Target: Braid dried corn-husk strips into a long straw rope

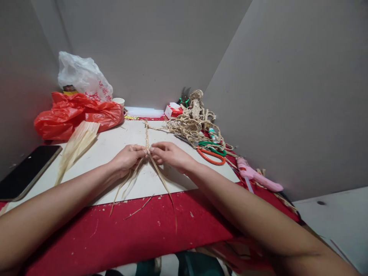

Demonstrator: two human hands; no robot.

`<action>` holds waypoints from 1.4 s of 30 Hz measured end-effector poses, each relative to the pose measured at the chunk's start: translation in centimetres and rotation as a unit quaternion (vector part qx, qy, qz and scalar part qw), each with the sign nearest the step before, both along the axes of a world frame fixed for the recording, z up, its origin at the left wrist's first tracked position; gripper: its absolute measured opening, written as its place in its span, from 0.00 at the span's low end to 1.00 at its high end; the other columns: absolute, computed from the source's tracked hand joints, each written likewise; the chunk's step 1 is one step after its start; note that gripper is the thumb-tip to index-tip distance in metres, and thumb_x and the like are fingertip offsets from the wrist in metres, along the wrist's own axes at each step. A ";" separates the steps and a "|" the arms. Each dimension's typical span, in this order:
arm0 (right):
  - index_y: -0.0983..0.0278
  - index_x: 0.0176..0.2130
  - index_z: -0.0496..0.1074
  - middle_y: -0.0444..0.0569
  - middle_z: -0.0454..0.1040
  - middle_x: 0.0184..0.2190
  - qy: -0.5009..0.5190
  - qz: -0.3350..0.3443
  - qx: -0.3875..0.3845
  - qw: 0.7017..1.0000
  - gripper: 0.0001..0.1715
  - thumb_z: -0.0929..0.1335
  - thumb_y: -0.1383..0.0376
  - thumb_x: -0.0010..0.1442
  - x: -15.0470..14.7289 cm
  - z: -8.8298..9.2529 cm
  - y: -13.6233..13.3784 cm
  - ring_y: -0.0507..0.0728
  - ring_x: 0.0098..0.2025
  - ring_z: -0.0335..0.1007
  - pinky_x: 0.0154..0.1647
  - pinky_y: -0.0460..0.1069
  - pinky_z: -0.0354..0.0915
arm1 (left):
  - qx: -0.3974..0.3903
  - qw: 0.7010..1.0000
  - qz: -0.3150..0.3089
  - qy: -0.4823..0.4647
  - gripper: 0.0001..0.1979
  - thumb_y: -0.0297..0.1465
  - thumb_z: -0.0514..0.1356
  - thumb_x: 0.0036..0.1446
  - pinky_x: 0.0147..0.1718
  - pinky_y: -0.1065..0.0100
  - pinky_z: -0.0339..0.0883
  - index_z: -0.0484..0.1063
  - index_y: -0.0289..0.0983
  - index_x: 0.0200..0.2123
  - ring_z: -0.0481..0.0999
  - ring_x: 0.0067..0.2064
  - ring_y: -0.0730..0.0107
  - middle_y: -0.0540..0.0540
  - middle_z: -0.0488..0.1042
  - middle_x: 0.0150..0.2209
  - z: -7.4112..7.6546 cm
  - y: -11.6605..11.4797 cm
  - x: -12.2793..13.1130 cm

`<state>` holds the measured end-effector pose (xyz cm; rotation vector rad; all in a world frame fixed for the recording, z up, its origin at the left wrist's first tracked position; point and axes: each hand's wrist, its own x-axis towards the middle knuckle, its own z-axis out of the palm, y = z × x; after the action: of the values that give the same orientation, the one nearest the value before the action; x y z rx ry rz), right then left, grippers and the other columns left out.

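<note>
A thin braid of dried husk (147,134) runs away from me over the white board (178,180), linked at its far end to a heap of braided cord (186,128). At its near end my left hand (130,158) and my right hand (169,155) meet, both closed with thumb and fingers pinching the strands. Loose husk strands (162,178) fan out below my fingers toward the board's front edge. A wide pale corn husk (77,147) lies to the left of my left hand. The undersides of my fingers are hidden.
Orange-and-green-handled scissors (211,156) and a pink glue gun (258,175) lie at right. On the left are a phone (28,172), a red plastic bag (77,117) and a clear bag (83,74). A paper cup (119,102) and a small red box (173,110) stand behind.
</note>
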<state>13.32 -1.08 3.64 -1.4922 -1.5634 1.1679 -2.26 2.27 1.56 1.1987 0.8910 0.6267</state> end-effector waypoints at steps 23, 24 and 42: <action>0.66 0.24 0.58 0.34 0.42 0.13 0.289 0.070 -0.388 0.873 0.20 0.55 0.62 0.66 -0.5 -1.3 1.6 0.43 0.13 0.32 0.11 0.37 0.35 | 0.253 0.952 -0.082 0.154 0.08 0.26 0.54 0.48 0.26 0.73 0.54 0.73 0.31 0.23 0.62 0.23 0.77 0.48 0.71 0.22 0.0 1.3 -1.1; 0.66 0.24 0.58 0.34 0.42 0.13 0.295 0.060 -0.380 0.875 0.19 0.55 0.63 0.65 -0.8 -1.4 1.4 0.43 0.13 0.32 0.11 0.37 0.35 | 0.278 0.942 -0.085 0.166 0.09 0.26 0.54 0.48 0.26 0.73 0.54 0.72 0.31 0.22 0.62 0.23 0.77 0.48 0.70 0.21 -0.1 1.3 -1.1; 0.63 0.20 0.49 0.35 0.45 0.11 0.335 -0.037 -0.279 0.899 0.19 0.59 0.68 0.60 -2.6 -2.2 0.5 0.43 0.12 0.35 0.12 0.40 0.33 | 0.418 0.715 -0.145 0.541 0.17 0.31 0.46 0.57 0.29 0.66 0.59 0.71 0.32 0.41 0.73 0.30 0.63 0.37 0.76 0.33 2.8 -3.0 -0.2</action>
<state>10.72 -0.60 1.44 -1.2379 -0.7233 1.9316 -2.45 -0.69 4.38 2.6143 1.3740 -0.0688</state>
